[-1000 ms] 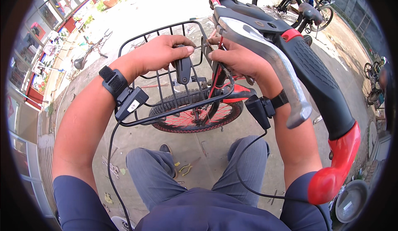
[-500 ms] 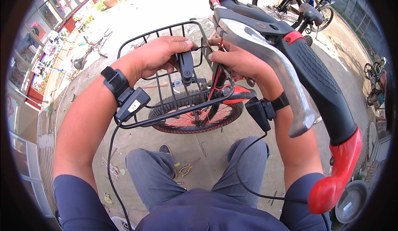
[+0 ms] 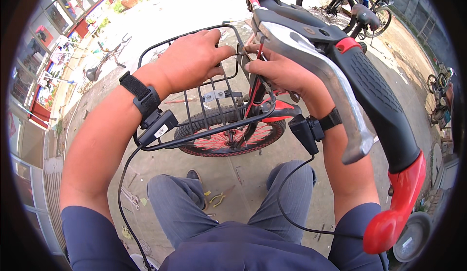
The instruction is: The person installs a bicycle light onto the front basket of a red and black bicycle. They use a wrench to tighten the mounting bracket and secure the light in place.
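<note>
The black wire basket (image 3: 189, 137) is mounted at the front of a bicycle, over its wheel (image 3: 228, 144) with red spokes. My left hand (image 3: 192, 59) is closed above the basket around a black folding hex key set, now mostly hidden by the fingers. Its thin key points at a bolt on the flat bracket (image 3: 249, 66) on the basket's side. Behind that bracket, my right hand (image 3: 282, 71) is closed beside a red cable (image 3: 258, 57). The metal end of what looks like a wrench (image 3: 294, 96) sticks out beneath its palm.
A silver brake lever (image 3: 335, 86) and black grip (image 3: 374, 96) with a red bar end (image 3: 394, 217) reach over my right forearm. Pliers (image 3: 219, 199) and wrenches (image 3: 130, 196) lie on the ground. Another bicycle (image 3: 335, 3) stands at the back right.
My left hand has rolled over, back now upward, covering the folding hex key set that showed before. My right hand stays in place, while the handlebar has shifted slightly.
</note>
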The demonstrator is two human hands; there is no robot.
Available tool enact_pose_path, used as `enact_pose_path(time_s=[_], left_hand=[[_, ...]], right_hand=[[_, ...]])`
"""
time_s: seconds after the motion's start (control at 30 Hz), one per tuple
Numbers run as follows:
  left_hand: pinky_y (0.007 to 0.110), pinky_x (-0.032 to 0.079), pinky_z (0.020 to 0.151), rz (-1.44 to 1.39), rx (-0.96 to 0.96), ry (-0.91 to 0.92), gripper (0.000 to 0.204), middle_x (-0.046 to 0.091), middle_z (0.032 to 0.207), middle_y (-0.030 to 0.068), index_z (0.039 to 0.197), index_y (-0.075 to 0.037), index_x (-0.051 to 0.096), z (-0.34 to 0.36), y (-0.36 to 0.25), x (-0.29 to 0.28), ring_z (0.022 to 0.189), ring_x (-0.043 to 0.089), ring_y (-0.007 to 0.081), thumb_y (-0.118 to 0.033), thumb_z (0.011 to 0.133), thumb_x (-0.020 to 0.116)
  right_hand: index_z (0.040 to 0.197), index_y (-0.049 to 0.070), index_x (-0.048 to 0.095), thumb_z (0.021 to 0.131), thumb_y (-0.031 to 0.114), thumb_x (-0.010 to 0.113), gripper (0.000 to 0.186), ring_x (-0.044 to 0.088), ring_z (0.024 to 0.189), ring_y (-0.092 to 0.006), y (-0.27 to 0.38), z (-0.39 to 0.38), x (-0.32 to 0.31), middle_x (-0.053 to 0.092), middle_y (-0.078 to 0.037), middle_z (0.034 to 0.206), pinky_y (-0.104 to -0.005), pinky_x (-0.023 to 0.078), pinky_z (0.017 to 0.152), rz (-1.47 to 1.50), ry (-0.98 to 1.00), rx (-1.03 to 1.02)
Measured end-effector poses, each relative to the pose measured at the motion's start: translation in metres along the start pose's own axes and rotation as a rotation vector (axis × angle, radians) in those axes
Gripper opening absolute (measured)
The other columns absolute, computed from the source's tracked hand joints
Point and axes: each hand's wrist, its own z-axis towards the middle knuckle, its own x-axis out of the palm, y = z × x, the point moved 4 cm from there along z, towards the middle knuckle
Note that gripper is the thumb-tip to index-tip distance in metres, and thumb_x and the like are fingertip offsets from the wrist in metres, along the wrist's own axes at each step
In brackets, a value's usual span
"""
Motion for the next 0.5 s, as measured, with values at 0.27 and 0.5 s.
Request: enact_pose_path(time_s=[0.27,0.5], left_hand=[[0.042,0.054,0.08,-0.407,-0.248,0.022,0.04,0.066,0.098,0.015,0.123,-0.009,0.068,-0.011,0.019,0.009,0.091,0.066,0.0319,-0.03,0.09,0.076],[0.033,0.051,0.075,-0.916,-0.601,0.28,0.046,0.069,0.088,0.0076,0.127,-0.003,0.067,-0.007,0.012,0.005,0.08,0.061,0.0155,-0.039,0.099,0.067]], right_hand=[[0.151,0.006,0.045,0.094,0.031,0.068,0.066,0.052,0.069,-0.0052,0.004,-0.005,0.002,0.058,0.003,0.089,-0.0218,0.041,0.059,0.024,0.03,-0.02],[0.151,0.005,0.044,0.094,0.03,0.068,0.067,0.053,0.07,-0.0058,0.002,-0.003,0.001,0.059,0.001,0.09,-0.0217,0.042,0.06,0.05,-0.002,-0.078]])
